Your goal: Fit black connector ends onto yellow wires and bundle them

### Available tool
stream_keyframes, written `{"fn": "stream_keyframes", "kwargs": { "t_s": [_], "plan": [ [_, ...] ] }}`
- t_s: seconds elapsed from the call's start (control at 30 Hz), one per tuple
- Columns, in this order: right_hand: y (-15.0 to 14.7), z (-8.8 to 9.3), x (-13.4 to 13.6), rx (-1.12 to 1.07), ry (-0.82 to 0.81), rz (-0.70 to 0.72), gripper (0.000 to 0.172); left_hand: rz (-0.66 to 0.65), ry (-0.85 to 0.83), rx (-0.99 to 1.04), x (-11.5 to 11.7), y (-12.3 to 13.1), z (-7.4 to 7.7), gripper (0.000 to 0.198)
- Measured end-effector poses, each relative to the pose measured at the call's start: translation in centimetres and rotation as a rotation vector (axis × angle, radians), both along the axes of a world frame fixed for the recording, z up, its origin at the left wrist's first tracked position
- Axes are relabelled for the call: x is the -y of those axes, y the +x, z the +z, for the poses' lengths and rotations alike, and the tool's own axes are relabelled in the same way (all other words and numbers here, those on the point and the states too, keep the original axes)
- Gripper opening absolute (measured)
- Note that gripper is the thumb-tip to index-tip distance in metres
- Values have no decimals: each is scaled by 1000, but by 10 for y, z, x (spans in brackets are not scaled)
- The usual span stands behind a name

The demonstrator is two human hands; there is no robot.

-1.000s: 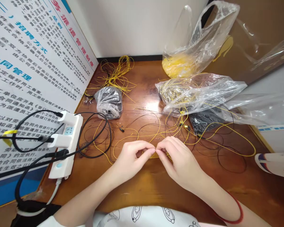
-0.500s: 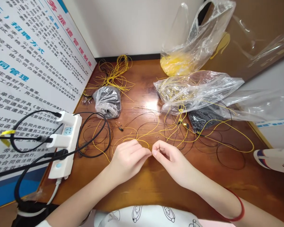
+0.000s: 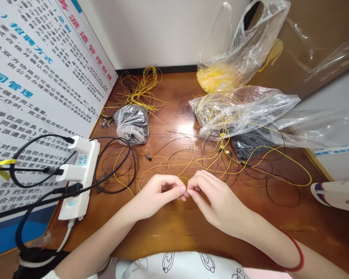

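My left hand [image 3: 159, 195] and my right hand [image 3: 216, 201] meet above the table's front part, fingertips touching or nearly so. Each is closed in a pinch of thumb and fingers. Whatever sits between the fingertips is too small and hidden to name. Thin yellow wire [image 3: 145, 170] curves over the table just behind my hands, and a strand passes close to the fingertips. Past them lie loose yellow and black wires with small black connectors, one connector [image 3: 148, 158] lying alone at left of centre.
A white power strip [image 3: 80, 178] with black cables stands at left, beside a printed board [image 3: 46, 77]. Farther back are a bag of black parts [image 3: 132, 126], a yellow wire bundle [image 3: 147, 87] and clear plastic bags [image 3: 244, 110]. A white object [image 3: 337, 195] lies at right.
My left hand has turned, so its thumb and curled fingers now show. My right hand has rolled over slightly, its knuckles raised. The fingertips stay together, and the wires are nearly unmoved.
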State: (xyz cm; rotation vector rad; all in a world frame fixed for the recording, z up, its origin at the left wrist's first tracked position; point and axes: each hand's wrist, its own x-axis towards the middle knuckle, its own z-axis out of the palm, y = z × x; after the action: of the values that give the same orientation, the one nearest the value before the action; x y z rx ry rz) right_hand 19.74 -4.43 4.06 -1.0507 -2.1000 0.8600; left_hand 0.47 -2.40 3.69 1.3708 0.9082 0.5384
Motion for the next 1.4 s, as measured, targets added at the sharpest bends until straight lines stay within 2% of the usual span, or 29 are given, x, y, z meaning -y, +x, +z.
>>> {"fn": "stream_keyframes", "kwargs": {
  "t_s": [0.07, 0.17, 0.3, 0.5, 0.6, 0.7, 0.77, 0.87, 0.97, 1.1, 1.23, 1.4],
  "plan": [
    [3, -2, -1, 91, 158, 40, 19, -6, -113, 76, -2, -1, -2, 21],
    [6, -3, -4, 238, 367, 98, 23, -18, -178, 84, -4, -2, -2, 19],
    [8, 0, -7, 343, 524, 130, 29, -5, -235, 80, -5, -2, -1, 13],
    [7, 8, -9, 385, 579, 164, 38, 3, -381, 143, -8, -5, 0, 19],
    [8, 8, -10, 367, 574, 186, 38, -43, -436, 143, -10, -6, 0, 23],
    [8, 4, -10, 358, 550, 187, 37, -91, -432, 126, -11, -7, -1, 17],
    [8, 1, -9, 331, 492, 160, 33, -81, -353, 80, -10, -6, -1, 14],
    [5, -4, -5, 251, 335, 88, 24, -26, -134, -51, -7, -6, 1, 12],
    [1, -6, -1, 162, 148, 27, 19, -9, 190, -193, -4, -6, 5, 11],
    [-3, -7, 2, 58, -109, -37, 16, -64, 591, -250, -2, -7, 3, 14],
    [-7, -7, 0, -11, -310, -112, 17, -48, 775, -282, -3, -8, -3, 15],
    [-11, -11, -3, -56, -446, -154, 18, -21, 908, -288, -5, -8, -6, 13]
  ]
}}
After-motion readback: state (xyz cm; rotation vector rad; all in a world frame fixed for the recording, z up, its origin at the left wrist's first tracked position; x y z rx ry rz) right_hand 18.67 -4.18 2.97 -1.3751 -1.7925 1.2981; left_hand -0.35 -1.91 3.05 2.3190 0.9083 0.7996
